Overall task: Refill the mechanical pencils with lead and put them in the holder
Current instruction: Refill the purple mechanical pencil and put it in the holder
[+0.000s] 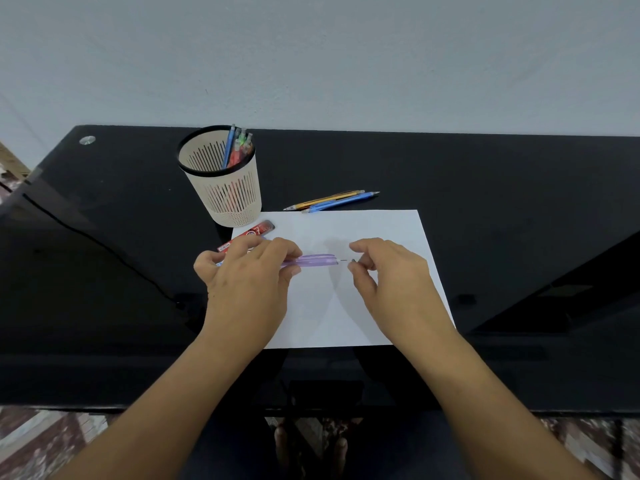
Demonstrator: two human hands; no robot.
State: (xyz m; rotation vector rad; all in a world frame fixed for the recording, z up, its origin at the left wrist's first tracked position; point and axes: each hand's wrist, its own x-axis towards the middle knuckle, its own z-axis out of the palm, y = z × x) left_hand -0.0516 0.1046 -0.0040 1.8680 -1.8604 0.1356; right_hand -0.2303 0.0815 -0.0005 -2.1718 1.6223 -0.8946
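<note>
My left hand (247, 271) grips a purple mechanical pencil (317, 260), held level over the white paper (381, 233) with its open end pointing right. My right hand (388, 271) pinches a thin dark lead (344, 260) between thumb and forefinger, and the lead's left end sits at the pencil's end. A red lead case (252, 233) lies just behind my left hand. The beige slotted holder (225, 188) stands at the back left with several pencils in it. An orange pencil (325, 199) and a blue pencil (341, 202) lie side by side behind the paper.
The black glossy desk (502, 209) runs up to a pale wall. A dark cable (104, 247) crosses the desk at the left. A small silver disc (87, 140) sits at the far left corner. Patterned floor shows below the desk's near edge.
</note>
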